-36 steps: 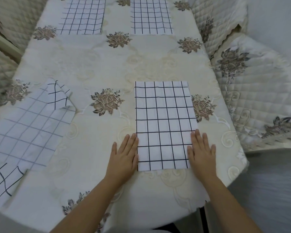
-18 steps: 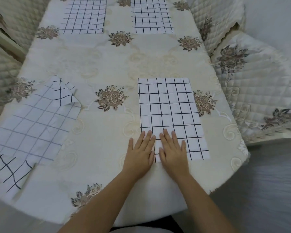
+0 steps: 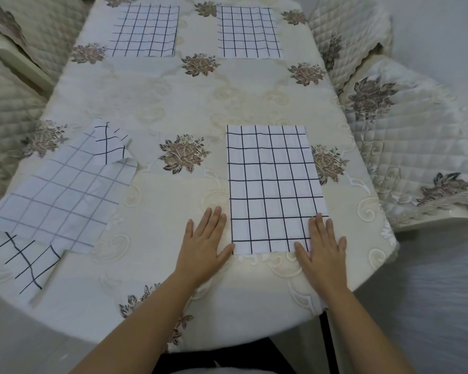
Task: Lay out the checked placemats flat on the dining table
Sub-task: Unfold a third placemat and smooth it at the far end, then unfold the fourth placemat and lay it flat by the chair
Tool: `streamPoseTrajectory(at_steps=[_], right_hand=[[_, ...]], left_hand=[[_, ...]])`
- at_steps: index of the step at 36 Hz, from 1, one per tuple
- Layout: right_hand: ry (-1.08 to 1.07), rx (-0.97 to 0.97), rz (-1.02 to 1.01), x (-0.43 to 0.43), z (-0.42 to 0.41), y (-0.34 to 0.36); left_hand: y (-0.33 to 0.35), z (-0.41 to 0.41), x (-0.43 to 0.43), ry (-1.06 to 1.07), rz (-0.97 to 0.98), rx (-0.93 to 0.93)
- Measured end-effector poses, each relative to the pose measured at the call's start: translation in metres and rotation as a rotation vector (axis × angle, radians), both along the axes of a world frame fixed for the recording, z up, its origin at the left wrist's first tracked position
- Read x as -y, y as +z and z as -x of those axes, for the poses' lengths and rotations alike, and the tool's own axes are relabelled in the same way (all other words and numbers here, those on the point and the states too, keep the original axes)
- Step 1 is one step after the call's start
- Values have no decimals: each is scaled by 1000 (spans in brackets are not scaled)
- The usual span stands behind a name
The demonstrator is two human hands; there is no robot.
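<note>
At front corners of near placemat (image 3: 273,184), left hand (image 3: 203,247), right hand (image 3: 322,252), fingers (image 3: 318,225) straight, flat down

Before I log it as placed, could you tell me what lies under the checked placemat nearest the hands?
The embroidered tablecloth; one brown flower shows right of the placemat, its left part apparently covered. The table itself is hidden.

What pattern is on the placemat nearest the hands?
The placemat is white with dark grid lines; head view.
</note>
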State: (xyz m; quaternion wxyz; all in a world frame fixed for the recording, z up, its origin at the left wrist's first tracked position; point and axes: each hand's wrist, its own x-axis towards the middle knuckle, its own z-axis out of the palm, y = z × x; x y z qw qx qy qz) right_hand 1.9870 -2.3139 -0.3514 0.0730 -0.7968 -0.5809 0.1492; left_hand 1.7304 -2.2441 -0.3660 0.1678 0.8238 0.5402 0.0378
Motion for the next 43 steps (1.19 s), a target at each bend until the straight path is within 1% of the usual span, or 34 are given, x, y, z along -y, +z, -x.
streamPoseTrajectory(at_steps=[3, 5, 6, 9, 11, 13, 17, 20, 25, 29, 32, 34, 37, 41, 43], right_hand=[[-23, -17, 2, 2, 4, 3], [-53, -68, -21, 1, 10, 5], [-62, -89, -43, -1, 15, 7], [-53, -164, -144, -9, 39, 12], [-8, -216, -164, -15, 58, 15], [53, -223, -177, -21, 77, 17], [207, -180, -220, -31, 117, 16], [299, -191, -205, -33, 147, 17], [414, -152, -205, -47, 197, 21], [457, -141, -189, -58, 245, 25], [456, -173, -165, -63, 280, 25], [438, -175, -157, -67, 301, 25], [453, -189, -147, -69, 328, 23], [427, -193, -150, -72, 364, 22], [405, -161, -152, -74, 381, 24]], left_hand=[[6, -2, 5, 18, 9, 24], [10, -3, 7, 55, 30, 84], [12, -3, 7, 98, 38, 148], [20, -1, 5, 328, 72, 446], [28, 4, 7, 490, 180, 619], [37, 13, 9, 594, 273, 733], [44, 39, 6, 647, 358, 770], [46, 62, 3, 659, 386, 790], [51, 108, 8, 727, 412, 832], [53, 147, 15, 733, 436, 801], [56, 175, 18, 697, 411, 702], [55, 196, 16, 638, 277, 601], [52, 228, 9, 517, 6, 475], [54, 273, -12, 355, -249, 283], [49, 293, -23, 257, -357, 191]])
